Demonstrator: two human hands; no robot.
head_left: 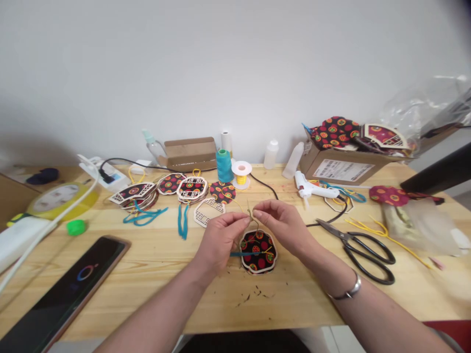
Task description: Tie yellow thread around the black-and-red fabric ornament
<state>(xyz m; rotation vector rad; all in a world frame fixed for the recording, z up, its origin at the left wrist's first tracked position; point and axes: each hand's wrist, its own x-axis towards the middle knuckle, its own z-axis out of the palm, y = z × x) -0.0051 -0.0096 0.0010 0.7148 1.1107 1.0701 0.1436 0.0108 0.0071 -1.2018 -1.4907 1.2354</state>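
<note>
Olive-brown cord (251,214), thin and slightly looped, spans the small gap between two sets of fingertips near the centre of the frame. The left hand (224,235) pinches it between thumb and forefinger; the right hand (285,223) appears to grip it the same way from the other side, though the exact contact is too small to make out. Just below, in the lower centre, lies the floral fabric ornament (257,252) with its pale scalloped rim, flat on the wooden table (294,304). A teal strand (237,254) crosses its face towards a bit of yellow cord (270,252).

For such fine work, light pressure from the very tips of the fingers would probably serve best, with the loop held open and visible between them. Even tension from both sides should stop the cord twisting, and drawing it in slowly ought to avoid a snag. The teal strand is best kept out of the loop, since it lies close by. Steadying the wrists near the tabletop would help too. The black-handled scissors (345,237), blades parted at the right of the frame, deserve some distance from the right forearm.
</note>
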